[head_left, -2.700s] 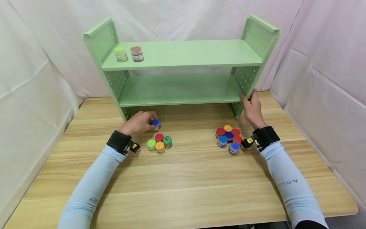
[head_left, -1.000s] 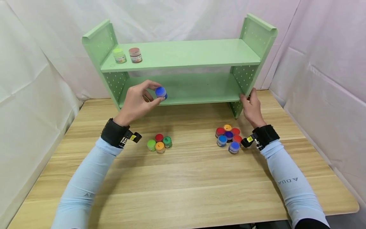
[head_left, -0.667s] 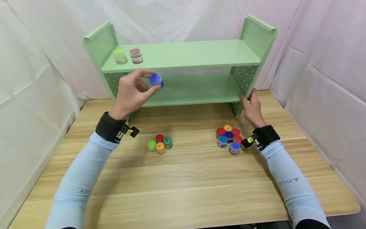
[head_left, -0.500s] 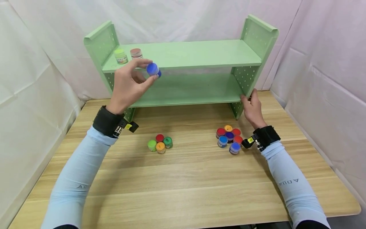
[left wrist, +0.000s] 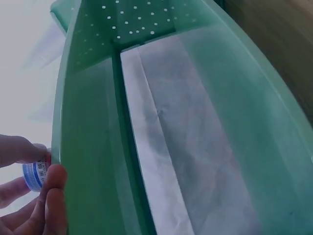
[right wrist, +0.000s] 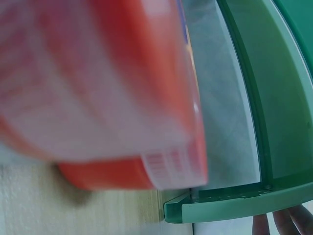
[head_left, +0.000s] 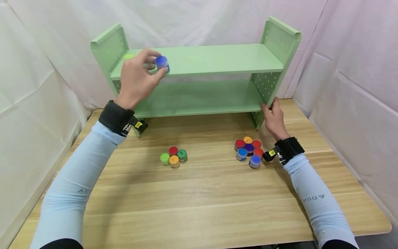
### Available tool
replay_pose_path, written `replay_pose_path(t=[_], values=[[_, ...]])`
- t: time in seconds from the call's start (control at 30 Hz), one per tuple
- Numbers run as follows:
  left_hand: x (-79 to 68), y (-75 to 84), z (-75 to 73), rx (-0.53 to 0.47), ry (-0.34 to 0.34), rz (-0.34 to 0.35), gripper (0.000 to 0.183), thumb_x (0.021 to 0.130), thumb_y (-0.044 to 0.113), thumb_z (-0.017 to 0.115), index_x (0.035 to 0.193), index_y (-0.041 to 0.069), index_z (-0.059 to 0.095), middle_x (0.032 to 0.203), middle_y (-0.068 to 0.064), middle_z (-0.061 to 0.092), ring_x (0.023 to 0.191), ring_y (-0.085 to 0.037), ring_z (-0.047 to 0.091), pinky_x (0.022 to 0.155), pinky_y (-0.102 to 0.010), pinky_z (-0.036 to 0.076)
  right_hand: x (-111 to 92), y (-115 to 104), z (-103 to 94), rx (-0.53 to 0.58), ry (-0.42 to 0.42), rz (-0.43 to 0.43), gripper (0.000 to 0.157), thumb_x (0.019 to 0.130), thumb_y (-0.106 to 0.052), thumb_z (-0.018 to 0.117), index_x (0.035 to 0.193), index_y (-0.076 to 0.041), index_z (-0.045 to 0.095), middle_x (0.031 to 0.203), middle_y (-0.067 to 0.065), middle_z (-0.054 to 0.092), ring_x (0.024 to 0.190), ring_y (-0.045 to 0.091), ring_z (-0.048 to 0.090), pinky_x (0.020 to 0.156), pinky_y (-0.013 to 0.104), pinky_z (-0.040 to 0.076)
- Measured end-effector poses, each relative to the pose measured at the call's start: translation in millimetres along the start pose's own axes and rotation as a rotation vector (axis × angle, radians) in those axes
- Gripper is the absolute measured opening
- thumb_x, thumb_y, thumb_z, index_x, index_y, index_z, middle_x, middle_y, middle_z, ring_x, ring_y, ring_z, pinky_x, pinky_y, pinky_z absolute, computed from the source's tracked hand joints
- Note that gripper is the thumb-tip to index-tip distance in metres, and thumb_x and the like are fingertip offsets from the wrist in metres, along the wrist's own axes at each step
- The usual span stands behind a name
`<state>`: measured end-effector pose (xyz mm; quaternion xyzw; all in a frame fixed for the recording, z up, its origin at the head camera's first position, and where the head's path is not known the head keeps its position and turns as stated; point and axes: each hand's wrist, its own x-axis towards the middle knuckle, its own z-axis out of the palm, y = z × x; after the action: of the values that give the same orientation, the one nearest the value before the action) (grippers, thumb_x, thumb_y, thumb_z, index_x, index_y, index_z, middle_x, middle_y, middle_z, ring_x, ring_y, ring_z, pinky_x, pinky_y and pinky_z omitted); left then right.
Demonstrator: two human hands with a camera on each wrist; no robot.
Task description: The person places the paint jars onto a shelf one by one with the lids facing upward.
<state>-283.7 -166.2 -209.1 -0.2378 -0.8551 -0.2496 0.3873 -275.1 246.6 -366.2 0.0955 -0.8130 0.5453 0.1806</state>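
Currently raised jar: the blue-lidded jar (head_left: 161, 63) is up from the level of the lower shelf (head_left: 202, 98) to the front edge of the upper shelf (head_left: 214, 58); contact with the board cannot be confirmed.
Left hand: pinches (head_left: 136, 79) this jar between thumb and fingers, lid upward.
Right hand: unchanged (head_left: 274, 119); grips the shelf unit at its right side panel (head_left: 270, 83), near the lower shelf, well apart from the left hand.
Upper-shelf jars: the light-green jar (head_left: 128, 56) and the brown-lidded jar (head_left: 149, 65) are now partly covered by the left hand.
Tabletop jars: the left cluster (head_left: 174, 161) and the right cluster (head_left: 249, 149) remain in place on the tabletop (head_left: 202, 200).
Work status: lifting appears complete or nearly so; the blue-lidded jar is not yet released, and its side-to-side position places it just right of the brown-lidded jar.
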Motion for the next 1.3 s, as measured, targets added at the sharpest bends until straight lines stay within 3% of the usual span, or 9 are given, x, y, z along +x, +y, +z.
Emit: replay_pose_path(t=[0.07, 0.3, 0.57, 0.63, 0.83, 1.07, 1.2, 1.3], values=[[2.8, 2.1, -0.1, 0.032, -0.017, 0.009, 0.037, 0.086, 0.036, 0.066, 0.109, 0.007, 0.066, 0.098, -0.005, 0.07, 0.081, -0.018, 0.068, 0.069, -0.029, 0.05, 0, -1, -0.3, -0.012, 0.008, -0.002, 0.049, 0.102, -0.021, 0.039, 0.145, -0.002, 0.024, 0.132, 0.023, 0.042, 0.109, 0.025, 0.043, 0.091, 0.049, 0.039], [10.0, 6.7, -1.0, 0.169, -0.044, 0.073, 0.032, 0.089, 0.036, 0.063, 0.108, 0.012, 0.07, 0.101, 0.0, 0.069, 0.076, -0.017, 0.065, 0.059, -0.028, 0.038, -1, -2, -1.1, -0.037, 0.023, -0.006, 0.049, 0.102, -0.022, 0.039, 0.144, -0.001, 0.025, 0.129, 0.022, 0.044, 0.107, 0.024, 0.044, 0.089, 0.047, 0.04], [16.6, 7.3, 0.9, 0.274, -0.053, 0.088, 0.032, 0.089, 0.039, 0.061, 0.109, 0.017, 0.073, 0.105, 0.003, 0.069, 0.059, -0.012, 0.042, 0.049, -0.03, 0.024, 0, 0, -0.7, -0.034, 0.021, -0.004, 0.05, 0.103, -0.023, 0.039, 0.145, -0.002, 0.025, 0.13, 0.022, 0.044, 0.108, 0.023, 0.044, 0.089, 0.043, 0.04], [18.7, 7.0, 2.0, 0.291, -0.065, 0.079, 0.033, 0.089, 0.04, 0.061, 0.11, 0.018, 0.073, 0.104, 0.003, 0.069, 0.057, -0.013, 0.039, 0.048, -0.031, 0.023, 0, 0, -0.9, -0.039, 0.02, -0.002, 0.05, 0.103, -0.024, 0.039, 0.145, -0.002, 0.024, 0.13, 0.021, 0.044, 0.108, 0.023, 0.043, 0.088, 0.041, 0.04], [22.8, 7.0, 6.2, 0.321, -0.078, 0.057, 0.031, 0.089, 0.04, 0.061, 0.108, 0.019, 0.073, 0.101, 0.003, 0.07, 0.062, -0.018, 0.052, 0.048, -0.033, 0.027, 1, -1, -1.8, -0.045, 0.015, -0.005, 0.05, 0.103, -0.024, 0.038, 0.146, -0.002, 0.024, 0.132, 0.022, 0.043, 0.109, 0.023, 0.043, 0.088, 0.041, 0.039], [22.7, 6.8, 7.9, 0.323, -0.078, 0.051, 0.03, 0.089, 0.04, 0.062, 0.108, 0.019, 0.072, 0.102, 0.002, 0.069, 0.057, -0.016, 0.042, 0.047, -0.033, 0.024, 1, 0, -0.1, -0.035, 0.029, 0.004, 0.049, 0.103, -0.023, 0.039, 0.145, -0.002, 0.025, 0.131, 0.022, 0.044, 0.107, 0.023, 0.044, 0.088, 0.043, 0.04], [15.8, 3.1, 5.2, 0.278, -0.025, 0.069, 0.031, 0.087, 0.038, 0.066, 0.11, 0.017, 0.071, 0.109, 0.002, 0.068, 0.06, -0.016, 0.05, 0.049, -0.032, 0.029, 3, 5, 0.6, -0.013, 0.014, -0.004, 0.049, 0.102, -0.023, 0.039, 0.145, -0.003, 0.025, 0.132, 0.023, 0.043, 0.108, 0.024, 0.044, 0.089, 0.047, 0.04], [5.2, 1.1, 5.5, 0.211, 0.079, 0.107, 0.03, 0.085, 0.029, 0.069, 0.109, 0.013, 0.07, 0.108, -0.001, 0.067, 0.068, -0.017, 0.059, 0.054, -0.032, 0.038, 8, 16, -0.4, -0.012, 0.014, -0.015, 0.05, 0.102, -0.025, 0.039, 0.147, -0.007, 0.025, 0.134, 0.021, 0.043, 0.109, 0.024, 0.044, 0.089, 0.048, 0.04]])
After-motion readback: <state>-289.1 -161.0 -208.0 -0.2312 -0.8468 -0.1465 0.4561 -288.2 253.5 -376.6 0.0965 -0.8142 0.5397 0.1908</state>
